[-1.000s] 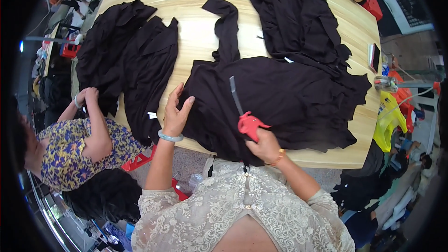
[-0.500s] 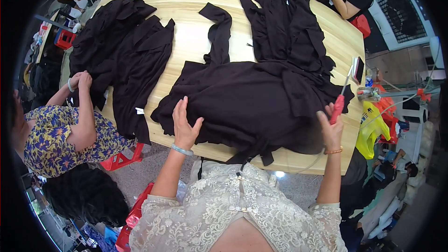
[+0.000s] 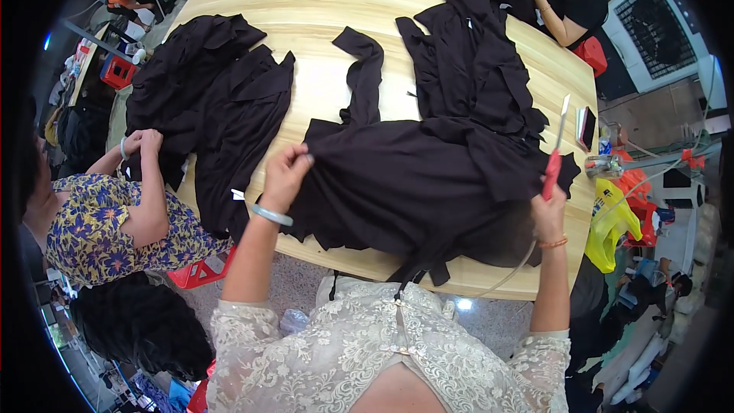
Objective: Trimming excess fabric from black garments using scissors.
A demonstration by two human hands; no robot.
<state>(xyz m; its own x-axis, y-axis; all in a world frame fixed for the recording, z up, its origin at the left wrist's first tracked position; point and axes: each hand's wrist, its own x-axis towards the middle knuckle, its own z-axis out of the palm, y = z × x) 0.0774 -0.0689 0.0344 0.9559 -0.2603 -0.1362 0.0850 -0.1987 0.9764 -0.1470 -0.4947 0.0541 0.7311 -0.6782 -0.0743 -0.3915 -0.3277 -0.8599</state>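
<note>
While left grip [image 3: 286, 177] pinches its corner | black garment [image 3: 405, 180] lies rightward

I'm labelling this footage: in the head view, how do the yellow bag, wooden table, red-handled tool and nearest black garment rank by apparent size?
Largest to smallest, by outline:
1. Wooden table
2. Nearest black garment
3. Yellow bag
4. Red-handled tool, long but thin

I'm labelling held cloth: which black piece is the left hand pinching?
The broad black fabric garment in the foreground: the left hand pinches its left corner. The left black fabric pile and upper-right black fabric pile lie outside its grip.
</note>
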